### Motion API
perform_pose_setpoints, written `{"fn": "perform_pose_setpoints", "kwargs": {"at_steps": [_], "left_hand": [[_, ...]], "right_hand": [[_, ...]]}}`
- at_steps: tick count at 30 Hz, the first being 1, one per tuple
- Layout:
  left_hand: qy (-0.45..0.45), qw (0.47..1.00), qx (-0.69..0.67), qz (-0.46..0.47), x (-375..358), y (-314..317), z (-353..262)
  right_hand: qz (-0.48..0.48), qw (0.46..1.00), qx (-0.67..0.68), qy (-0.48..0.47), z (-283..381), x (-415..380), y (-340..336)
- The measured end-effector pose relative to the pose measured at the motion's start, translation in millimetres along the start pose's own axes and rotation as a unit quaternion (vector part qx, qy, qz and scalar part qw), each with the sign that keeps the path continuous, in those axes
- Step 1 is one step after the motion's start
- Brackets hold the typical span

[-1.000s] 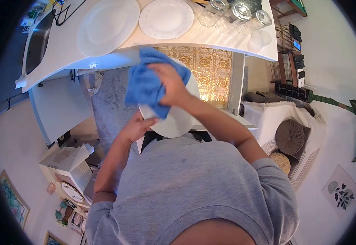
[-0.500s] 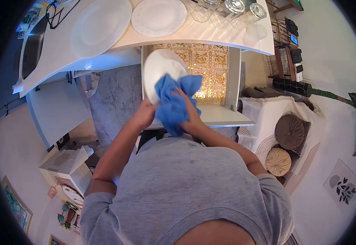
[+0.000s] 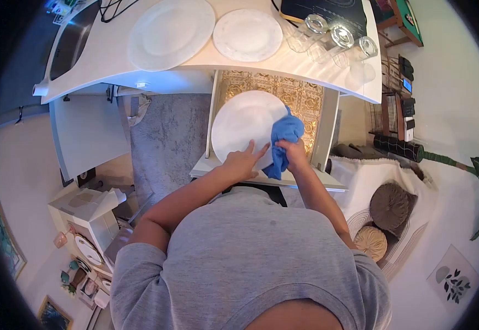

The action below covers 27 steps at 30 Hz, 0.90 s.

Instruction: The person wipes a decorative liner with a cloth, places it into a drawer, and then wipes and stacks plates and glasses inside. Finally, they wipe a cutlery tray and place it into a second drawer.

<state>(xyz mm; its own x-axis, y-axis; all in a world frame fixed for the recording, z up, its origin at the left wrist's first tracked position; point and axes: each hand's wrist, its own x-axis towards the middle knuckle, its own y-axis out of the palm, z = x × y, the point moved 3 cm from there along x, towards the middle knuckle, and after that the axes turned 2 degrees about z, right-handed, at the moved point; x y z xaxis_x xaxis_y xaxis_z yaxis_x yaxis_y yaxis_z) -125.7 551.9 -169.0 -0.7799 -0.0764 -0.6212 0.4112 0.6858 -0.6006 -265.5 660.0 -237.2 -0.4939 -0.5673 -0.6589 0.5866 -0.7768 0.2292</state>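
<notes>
White counter (image 3: 113,60) runs across the far side, a sink (image 3: 72,41) at its far left, grey rug (image 3: 168,143) on the floor below; beneath the counter an open drawer (image 3: 311,110) shows a gold-patterned lining. Count the plates: three in all; two sit on the counter, a large plate (image 3: 171,33) to the left and a small plate (image 3: 248,34) just right of it, apart from each other; the third, the held plate (image 3: 245,124), lies over the drawer, near the person. Three glasses (image 3: 336,41) lie in a row at the counter's far right, beside a dark board (image 3: 327,11) that is cut off by the top edge. One cloth (image 3: 283,143), blue, bunched at the held plate's right rim and touching it. Left hand (image 3: 242,162) rests on the near edge of that plate, fingers spread, forefinger stretched out across the white; right hand (image 3: 292,154) is closed around the cloth, fingers curled tight into the folds. Right of the drawer, two round cushions (image 3: 388,201) on a pale throw. The person's grey shirt fills the near view and hides the drawer's front; small items on the low shelf at near left are too tiny to name; whether the held plate lies flat in the drawer or is held just above it, cannot tell.
</notes>
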Motion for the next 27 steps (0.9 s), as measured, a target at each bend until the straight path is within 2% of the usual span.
{"fn": "perform_pose_setpoints", "kwargs": {"at_steps": [1, 2, 3, 4, 5, 6, 7, 8, 9, 10, 11, 12, 13, 15, 16, 17, 18, 19, 21, 22, 23, 24, 25, 26, 27], "left_hand": [[0.023, 1.000, -0.010, 0.014, -4, -2, 3], [0.037, 0.997, -0.039, -0.050, 2, 6, 20], [0.031, 0.997, -0.037, -0.056, 2, 3, 38], [-0.032, 0.976, -0.008, -0.217, 3, -13, 63], [-0.093, 0.922, 0.024, -0.375, 2, -35, 84], [-0.099, 0.918, 0.030, -0.383, 5, -49, 100], [-0.102, 0.925, -0.188, -0.314, 9, -54, 120], [-0.095, 0.883, -0.397, -0.231, 12, -56, 131], [-0.099, 0.882, -0.395, -0.237, 10, -65, 133], [-0.047, 0.839, -0.535, -0.088, 14, -65, 126], [0.011, 0.757, -0.650, 0.065, 14, -69, 112], [0.018, 0.784, -0.616, 0.073, 10, -79, 97], [0.018, 0.783, -0.618, 0.070, 9, -79, 89], [0.028, 0.848, -0.527, 0.051, 7, -83, 80], [0.017, 0.862, -0.506, 0.036, 1, -84, 76], [0.018, 0.863, -0.504, 0.034, -3, -88, 68], [0.033, 0.902, -0.428, 0.035, -7, -91, 56], [0.049, 0.935, -0.350, 0.034, -9, -92, 49], [0.083, 0.933, -0.350, 0.008, -10, -88, 51], [0.096, 0.917, -0.382, -0.052, -17, -97, 55], [0.109, 0.897, -0.414, -0.110, -26, -105, 59], [0.112, 0.896, -0.415, -0.110, -34, -108, 62], [0.114, 0.869, -0.463, -0.135, -44, -115, 69], [0.115, 0.839, -0.508, -0.159, -53, -121, 78], [0.114, 0.805, -0.553, -0.180, -60, -123, 85]], "right_hand": [[0.005, 1.000, -0.003, -0.001, -3, -2, -9], [0.018, 1.000, -0.011, -0.002, -5, -1, -15], [0.031, 0.999, -0.019, -0.003, -4, -3, -19], [0.040, 0.999, -0.017, -0.008, 0, -7, -27], [0.045, 0.999, -0.024, 0.009, 9, -11, -32], [0.051, 0.998, -0.032, 0.029, 17, -10, -38], [0.062, 0.997, -0.034, 0.027, 26, -7, -46], [0.076, 0.995, -0.051, 0.038, 33, -1, -55], [0.087, 0.993, -0.068, 0.049, 41, 1, -58], [0.091, 0.992, -0.068, 0.048, 50, 3, -60], [0.115, 0.984, -0.124, 0.049, 66, 5, -56], [0.137, 0.973, -0.180, 0.050, 79, 6, -50], [0.139, 0.972, -0.182, 0.051, 86, 8, -45], [0.177, 0.938, -0.295, 0.045, 102, 12, -26], [0.178, 0.938, -0.296, 0.042, 115, 11, -14], [0.255, 0.925, -0.279, 0.045, 131, 4, 9], [0.330, 0.906, -0.260, 0.050, 140, -2, 30], [0.330, 0.906, -0.260, 0.049, 147, 1, 48], [0.440, 0.810, -0.386, 0.038, 154, 4, 79], [0.400, 0.842, -0.345, 0.109, 157, 4, 78], [0.398, 0.843, -0.345, 0.108, 147, 10, 64], [0.345, 0.901, -0.208, 0.158, 129, 23, 36], [0.285, 0.935, -0.068, 0.202, 119, 27, 19], [0.286, 0.935, -0.071, 0.200, 120, 8, 28], [0.296, 0.941, -0.025, 0.159, 121, -8, 35]]}}
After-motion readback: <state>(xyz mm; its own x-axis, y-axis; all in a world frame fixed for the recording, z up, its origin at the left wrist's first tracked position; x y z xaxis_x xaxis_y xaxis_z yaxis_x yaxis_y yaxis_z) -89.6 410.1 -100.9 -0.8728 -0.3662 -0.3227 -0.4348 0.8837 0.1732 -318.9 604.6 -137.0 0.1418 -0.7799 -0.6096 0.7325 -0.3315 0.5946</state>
